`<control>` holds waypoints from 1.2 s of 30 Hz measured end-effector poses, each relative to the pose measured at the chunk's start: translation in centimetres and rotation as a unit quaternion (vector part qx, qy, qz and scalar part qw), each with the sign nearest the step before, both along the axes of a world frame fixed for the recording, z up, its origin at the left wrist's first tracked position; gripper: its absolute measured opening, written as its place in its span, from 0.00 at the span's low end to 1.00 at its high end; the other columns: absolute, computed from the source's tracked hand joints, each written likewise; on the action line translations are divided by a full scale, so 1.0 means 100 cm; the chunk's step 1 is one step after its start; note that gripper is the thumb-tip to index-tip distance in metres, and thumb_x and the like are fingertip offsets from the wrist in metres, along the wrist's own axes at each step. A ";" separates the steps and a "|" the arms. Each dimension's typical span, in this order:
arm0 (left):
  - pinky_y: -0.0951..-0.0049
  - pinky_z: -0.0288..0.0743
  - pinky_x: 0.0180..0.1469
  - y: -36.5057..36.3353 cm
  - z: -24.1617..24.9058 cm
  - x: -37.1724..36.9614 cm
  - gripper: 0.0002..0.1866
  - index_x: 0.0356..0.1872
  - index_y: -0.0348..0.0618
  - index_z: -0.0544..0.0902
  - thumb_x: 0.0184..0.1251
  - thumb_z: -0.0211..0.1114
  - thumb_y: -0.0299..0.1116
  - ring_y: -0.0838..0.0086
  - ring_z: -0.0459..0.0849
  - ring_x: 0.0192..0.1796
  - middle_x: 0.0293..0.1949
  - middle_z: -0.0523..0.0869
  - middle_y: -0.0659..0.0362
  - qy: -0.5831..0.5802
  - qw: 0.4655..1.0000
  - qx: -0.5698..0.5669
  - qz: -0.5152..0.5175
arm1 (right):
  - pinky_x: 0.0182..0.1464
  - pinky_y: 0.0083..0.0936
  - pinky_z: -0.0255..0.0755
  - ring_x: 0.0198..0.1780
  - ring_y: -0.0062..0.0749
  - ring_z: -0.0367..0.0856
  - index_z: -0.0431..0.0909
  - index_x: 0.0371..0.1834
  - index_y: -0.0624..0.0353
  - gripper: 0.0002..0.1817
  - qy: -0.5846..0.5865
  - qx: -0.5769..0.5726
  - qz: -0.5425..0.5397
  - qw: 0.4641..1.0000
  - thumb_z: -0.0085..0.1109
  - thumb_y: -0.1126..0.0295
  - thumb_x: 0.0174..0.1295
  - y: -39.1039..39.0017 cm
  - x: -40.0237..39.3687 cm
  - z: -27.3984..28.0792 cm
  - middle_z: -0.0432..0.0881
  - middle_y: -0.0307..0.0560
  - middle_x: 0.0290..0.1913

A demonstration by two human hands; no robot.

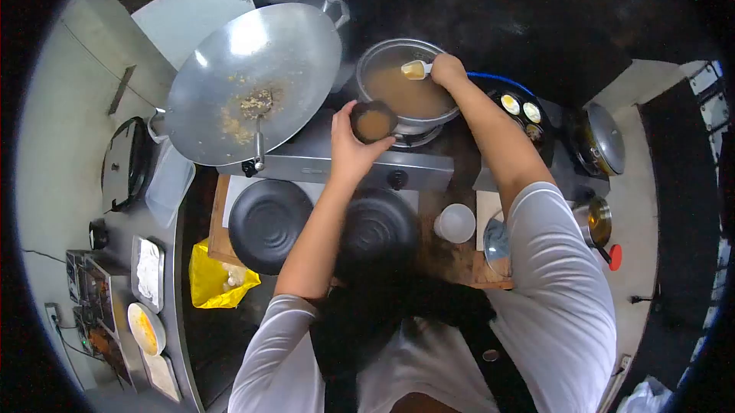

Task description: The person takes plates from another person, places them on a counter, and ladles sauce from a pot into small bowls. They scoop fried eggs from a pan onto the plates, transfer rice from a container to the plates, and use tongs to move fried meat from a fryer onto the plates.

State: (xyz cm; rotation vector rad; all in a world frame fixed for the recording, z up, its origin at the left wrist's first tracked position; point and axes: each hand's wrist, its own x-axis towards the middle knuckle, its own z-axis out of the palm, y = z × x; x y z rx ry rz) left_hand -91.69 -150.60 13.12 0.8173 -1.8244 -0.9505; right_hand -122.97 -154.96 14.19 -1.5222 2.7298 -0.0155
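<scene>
"Over the pot [379, 57], what does the right hand [448, 72] hold?"

"A small scoop [415, 70], fingers closed on its handle. Contents yellowish, kind unclear. Brownish liquid in the pot below."

"Left hand [354, 146]?"

"Thumb and fingers curled round a small dark bowl [374, 134], brown contents, at the near left rim of the pot. Contact with the rim: cannot tell."

"Left of that hand?"

"Large wok [200, 99], brown bits inside; a ladle [259, 141] lies in it, handle over the near edge."

"Nearer the body than both hands?"

"Two black plates [264, 214], left forearm crossing between them. White cup [457, 224] right of the plates."
</scene>
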 end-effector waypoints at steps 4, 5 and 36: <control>0.61 0.68 0.61 0.002 -0.003 0.018 0.49 0.61 0.34 0.67 0.32 0.82 0.35 0.54 0.73 0.58 0.55 0.73 0.46 -0.010 1.000 0.014 0.022 | 0.53 0.40 0.76 0.51 0.50 0.83 0.85 0.43 0.61 0.14 -0.051 -0.009 -0.008 0.999 0.53 0.71 0.57 -0.024 -0.001 -0.024 0.83 0.59 0.49; 0.61 0.68 0.61 0.001 -0.008 0.021 0.49 0.61 0.34 0.67 0.32 0.82 0.35 0.54 0.73 0.58 0.55 0.73 0.46 -0.011 1.000 0.015 0.025 | 0.53 0.40 0.76 0.51 0.51 0.83 0.86 0.42 0.61 0.14 0.000 0.088 0.052 0.995 0.53 0.71 0.57 -0.030 0.000 -0.026 0.83 0.59 0.50; 0.58 0.68 0.61 -0.018 0.014 -0.052 0.48 0.59 0.32 0.69 0.32 0.83 0.37 0.50 0.73 0.59 0.55 0.75 0.43 -0.010 0.996 -0.073 0.042 | 0.29 0.23 0.66 0.29 0.21 0.73 0.84 0.42 0.60 0.11 -0.426 -0.074 0.081 0.898 0.56 0.72 0.59 0.086 0.010 0.119 0.80 0.38 0.28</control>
